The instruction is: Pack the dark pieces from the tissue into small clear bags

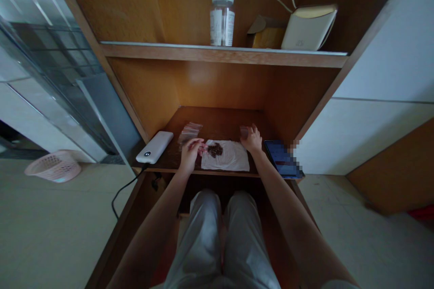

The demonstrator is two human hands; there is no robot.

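A small heap of dark brown bits lies on the left part of a white tissue on the brown desktop. My left hand is at the left edge of the tissue, its slightly bent fingers apart beside the heap. Whether a tiny bit is between them is too small to see. Over the tissue's upper right corner, my right hand has its fingers closed on a small clear plastic bag. Behind my left hand, several clear zip bags lie in an overlapping stack.
A white power bank with a black cable lies at left, a phone at right. The shelf above bears a clear bottle, a small carton and a pale strapped device. A pink basket stands on the floor.
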